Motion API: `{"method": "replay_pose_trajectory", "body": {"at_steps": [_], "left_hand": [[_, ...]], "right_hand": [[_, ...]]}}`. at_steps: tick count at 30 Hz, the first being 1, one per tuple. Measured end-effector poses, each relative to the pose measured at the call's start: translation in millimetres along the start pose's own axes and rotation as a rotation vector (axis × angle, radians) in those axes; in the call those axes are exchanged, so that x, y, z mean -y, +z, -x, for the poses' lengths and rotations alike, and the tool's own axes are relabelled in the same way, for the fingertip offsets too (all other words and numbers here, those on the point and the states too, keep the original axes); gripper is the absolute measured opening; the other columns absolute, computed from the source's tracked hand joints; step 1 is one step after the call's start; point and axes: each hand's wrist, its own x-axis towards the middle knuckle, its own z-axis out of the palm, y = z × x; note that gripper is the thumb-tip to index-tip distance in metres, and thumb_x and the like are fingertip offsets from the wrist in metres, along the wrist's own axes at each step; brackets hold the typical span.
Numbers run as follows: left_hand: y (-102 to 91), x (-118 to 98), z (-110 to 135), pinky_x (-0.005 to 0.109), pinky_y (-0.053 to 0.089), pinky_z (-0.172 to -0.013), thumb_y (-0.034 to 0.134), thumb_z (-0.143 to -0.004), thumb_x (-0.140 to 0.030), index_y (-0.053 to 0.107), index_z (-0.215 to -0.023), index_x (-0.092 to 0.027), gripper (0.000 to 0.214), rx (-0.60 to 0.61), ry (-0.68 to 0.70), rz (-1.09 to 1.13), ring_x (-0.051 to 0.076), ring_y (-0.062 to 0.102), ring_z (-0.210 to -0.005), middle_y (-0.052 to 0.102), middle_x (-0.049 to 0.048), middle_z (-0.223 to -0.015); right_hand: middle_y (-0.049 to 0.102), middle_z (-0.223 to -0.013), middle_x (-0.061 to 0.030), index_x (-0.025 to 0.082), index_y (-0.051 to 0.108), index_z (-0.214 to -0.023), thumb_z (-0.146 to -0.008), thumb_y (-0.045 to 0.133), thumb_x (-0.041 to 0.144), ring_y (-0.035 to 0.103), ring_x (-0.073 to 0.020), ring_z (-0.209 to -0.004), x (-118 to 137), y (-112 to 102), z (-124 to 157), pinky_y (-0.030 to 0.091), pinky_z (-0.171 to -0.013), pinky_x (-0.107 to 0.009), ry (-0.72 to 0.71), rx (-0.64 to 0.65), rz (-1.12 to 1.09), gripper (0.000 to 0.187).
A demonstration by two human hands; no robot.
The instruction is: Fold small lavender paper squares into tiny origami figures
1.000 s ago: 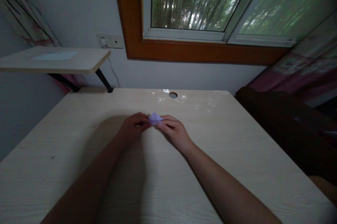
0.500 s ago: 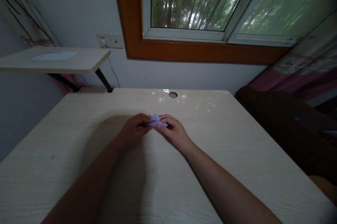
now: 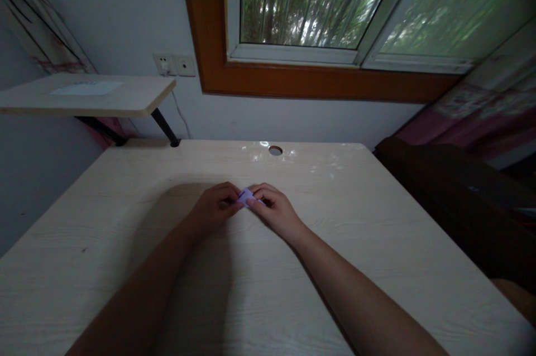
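A small piece of folded purple paper (image 3: 245,196) is held between my two hands, over the middle of the desk. My left hand (image 3: 215,201) pinches its left side between thumb and fingers. My right hand (image 3: 274,204) grips the right side, its thumb lying on the front face of the paper. Fingers hide much of the outline, so the full folded shape cannot be made out.
The pale wooden desk (image 3: 318,267) has a round cable hole (image 3: 275,150) near its back edge. At the left, a raised shelf (image 3: 138,100) on black legs bears a white sheet (image 3: 87,88). Behind are a window (image 3: 310,4), wall sockets (image 3: 175,65) and curtains.
The pointed upper part of the purple paper no longer stands up; the paper now looks smaller and squarer. Both hands have shifted only slightly, with the fingers closer around it.
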Motion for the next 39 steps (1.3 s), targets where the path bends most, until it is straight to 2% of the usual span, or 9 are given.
{"method": "replay_pose_trajectory", "body": {"at_steps": [6, 11, 14, 16, 25, 39], "left_hand": [[-0.8, -1.4, 1.0, 0.026, 0.048, -0.072, 0.064, -0.087, -0.032, 0.063, -0.075, -0.016, 0.020, 0.015, -0.045, -0.006, 0.014, 0.061, -0.078, 0.065, 0.0033, -0.083], [1.8, 1.8, 3.3, 0.029, 0.053, -0.075, 0.069, -0.082, -0.033, 0.062, -0.096, -0.018, 0.021, -0.029, -0.211, 0.071, 0.017, 0.066, -0.082, 0.069, 0.0038, -0.089], [3.1, 3.2, 4.0, 0.031, 0.056, -0.079, 0.072, -0.079, -0.032, 0.060, -0.109, -0.020, 0.034, -0.076, -0.243, 0.126, 0.018, 0.068, -0.088, 0.070, 0.0057, -0.099], [3.1, 3.5, 3.9, 0.031, 0.056, -0.080, 0.072, -0.080, -0.033, 0.060, -0.113, -0.021, 0.036, -0.063, -0.250, 0.126, 0.019, 0.069, -0.090, 0.071, 0.0063, -0.101], [2.8, 4.9, 2.9, 0.030, 0.056, -0.078, 0.070, -0.081, -0.033, 0.065, -0.109, -0.020, 0.030, -0.032, -0.243, 0.108, 0.019, 0.070, -0.087, 0.073, 0.0054, -0.095], [2.8, 1.3, 0.0, 0.028, 0.055, -0.071, 0.069, -0.082, -0.036, 0.068, -0.092, -0.019, 0.020, -0.042, -0.242, 0.031, 0.017, 0.069, -0.077, 0.073, 0.0029, -0.082]], "right_hand": [[0.063, -0.081, -0.0019, 0.020, 0.065, -0.076, -0.088, 0.064, 0.033, 0.058, -0.0148, -0.076, -2.8, -1.2, 1.1, 0.043, -0.070, -0.027, 0.061, 0.000, 0.069, 0.018], [0.060, -0.074, -0.0005, 0.019, 0.064, -0.074, -0.089, 0.063, 0.035, 0.055, -0.0139, -0.071, -2.4, -1.8, 1.3, 0.041, -0.065, -0.026, 0.063, 0.027, 0.093, 0.022], [0.061, -0.075, -0.0006, 0.019, 0.063, -0.074, -0.089, 0.062, 0.035, 0.055, -0.0138, -0.070, -2.7, -1.6, 1.5, 0.040, -0.065, -0.025, 0.055, 0.042, 0.103, 0.023], [0.061, -0.075, -0.0007, 0.019, 0.063, -0.074, -0.090, 0.062, 0.035, 0.056, -0.0138, -0.071, -3.3, -1.4, 1.7, 0.041, -0.066, -0.026, 0.051, 0.041, 0.118, 0.022], [0.066, -0.079, -0.0024, 0.019, 0.066, -0.080, -0.087, 0.065, 0.036, 0.059, -0.0152, -0.074, -6.1, -0.5, 2.4, 0.044, -0.067, -0.026, 0.106, -0.028, 0.132, 0.018], [0.067, -0.083, -0.0034, 0.020, 0.064, -0.084, -0.088, 0.063, 0.039, 0.059, -0.0149, -0.072, -10.5, -0.3, 4.7, 0.044, -0.062, -0.025, 0.104, -0.017, 0.158, 0.020]]}}
